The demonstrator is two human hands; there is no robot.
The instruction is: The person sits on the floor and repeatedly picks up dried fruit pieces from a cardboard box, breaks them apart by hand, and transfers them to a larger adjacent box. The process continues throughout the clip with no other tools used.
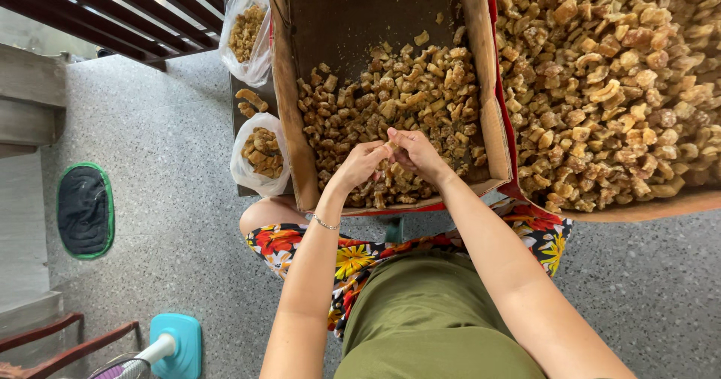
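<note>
A cardboard box (285, 93) in front of me holds a heap of small brown, sugary chunks (405, 93). My left hand (362, 163) and my right hand (417, 154) meet over the near side of the heap, fingertips together, pinching a chunk between them. A thin bracelet circles my left wrist. To the right, a second, larger cardboard tray (638, 212) is piled with lighter golden-brown chunks (616, 78).
Two clear plastic bags of chunks (259, 154) (246, 33) lie left of the box, with loose pieces between them. On the speckled floor are a dark green-edged mat (85, 211), a blue fan base (176, 345) and a red wooden frame (45, 349).
</note>
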